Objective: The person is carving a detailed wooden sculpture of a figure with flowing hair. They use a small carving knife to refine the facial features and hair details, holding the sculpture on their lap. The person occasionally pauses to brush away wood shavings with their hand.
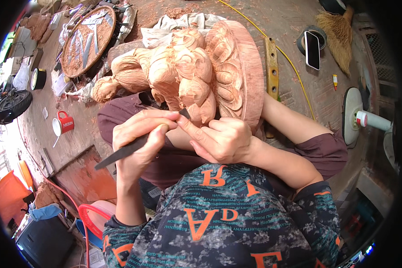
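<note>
A reddish-wood carving [194,71] lies across my lap, with rounded figures, folds and a thick flat base on its right side. My left hand [140,131] is closed around a dark, flat carving chisel [125,152]. The chisel's narrow tail sticks out to the lower left, and its blade end touches or nearly touches the near side of the carving. My right hand [223,140] has its fingers curled against the wood near the base. Its index finger presses on the chisel close to the blade end, meeting my left fingertips.
A round woven tray [111,27] with several flat metal tools lies at the upper left. A red mug [65,123] stands on the floor at left. Past the base are a yellow level [271,67], a yellow cord, a phone [312,50], a broom [337,38] and a fan [353,117].
</note>
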{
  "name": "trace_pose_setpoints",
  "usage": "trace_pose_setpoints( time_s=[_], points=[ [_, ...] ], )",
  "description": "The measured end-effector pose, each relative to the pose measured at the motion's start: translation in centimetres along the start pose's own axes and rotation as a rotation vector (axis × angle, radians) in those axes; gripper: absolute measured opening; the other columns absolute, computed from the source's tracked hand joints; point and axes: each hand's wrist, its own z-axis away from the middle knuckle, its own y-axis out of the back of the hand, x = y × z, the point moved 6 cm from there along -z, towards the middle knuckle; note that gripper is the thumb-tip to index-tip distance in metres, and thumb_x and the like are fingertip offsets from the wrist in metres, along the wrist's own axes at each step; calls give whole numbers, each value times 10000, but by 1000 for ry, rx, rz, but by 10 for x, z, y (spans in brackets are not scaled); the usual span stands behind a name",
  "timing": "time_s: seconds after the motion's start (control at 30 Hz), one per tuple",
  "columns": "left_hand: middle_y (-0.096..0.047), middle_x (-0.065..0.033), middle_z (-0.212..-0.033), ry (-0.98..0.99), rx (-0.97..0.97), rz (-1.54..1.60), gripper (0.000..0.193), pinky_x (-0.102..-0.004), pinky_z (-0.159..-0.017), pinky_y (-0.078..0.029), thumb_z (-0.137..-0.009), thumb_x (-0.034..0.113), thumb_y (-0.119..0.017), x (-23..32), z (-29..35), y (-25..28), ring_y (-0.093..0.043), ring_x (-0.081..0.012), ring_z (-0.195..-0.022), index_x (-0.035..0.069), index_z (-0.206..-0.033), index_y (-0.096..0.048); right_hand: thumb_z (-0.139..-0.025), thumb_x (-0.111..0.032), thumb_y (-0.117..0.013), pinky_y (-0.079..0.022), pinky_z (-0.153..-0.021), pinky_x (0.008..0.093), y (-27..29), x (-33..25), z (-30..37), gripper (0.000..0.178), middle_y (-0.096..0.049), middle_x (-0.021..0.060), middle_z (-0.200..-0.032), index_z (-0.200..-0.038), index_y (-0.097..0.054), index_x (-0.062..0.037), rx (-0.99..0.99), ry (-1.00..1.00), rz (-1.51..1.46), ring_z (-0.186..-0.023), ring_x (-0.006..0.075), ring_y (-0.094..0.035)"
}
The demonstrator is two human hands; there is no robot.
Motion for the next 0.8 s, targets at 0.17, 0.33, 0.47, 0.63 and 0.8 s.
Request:
trace_pose_setpoints(
  time_s=[0.17, 0.33, 0.47, 0.63, 0.8],
  points=[
    [-722, -160, -943, 37, 49, 95, 145, -317, -829, -533, -808, -8, -603, -3, -3, -10, -688, -229, -911, -45, -884, -721, -731, -84, -660, -381, -387, 267, 1, 2, 3, 497, -500, -21, -514, -1196, -619, 87, -2, -27, 56, -382, 104, -458],
    [-721, -166, -960, 44, 76, 43, 144, -337, -851, -531, -824, -11, -595, 4, -3, -10, -685, -243, -925, -48, -881, -722, -705, -95, -667, -377, -390, 258, 5, 2, 3, 539, -489, -34, -507, -1215, -616, 70, 57, -44, -9, -382, 95, -455],
    [-719, -163, -972, 110, 161, 145, 135, -326, -840, -531, -825, -9, -609, -11, 15, -8, -684, -239, -932, -47, -890, -722, -715, -102, -663, -374, -389, 267, -2, 0, 3, 539, -496, -37, -512, -1225, -614, 64, -20, -17, -1, -383, 93, -458],
    [-716, -172, -969, -21, 18, 9, 145, -326, -836, -535, -842, 5, -589, 12, -4, -13, -682, -230, -912, -49, -884, -717, -712, -126, -681, -385, -415, 253, 7, 3, 5, 527, -532, -41, -541, -1197, -624, 72, 111, -63, -14, -413, 95, -475],
    [-719, -154, -940, 25, -88, -23, 146, -318, -793, -539, -819, 16, -597, 4, -9, 2, -690, -232, -890, -42, -881, -716, -735, -122, -667, -387, -400, 271, -6, -2, 2, 486, -548, -18, -550, -1167, -626, 97, -37, 6, 15, -396, 106, -481]
  ],
)
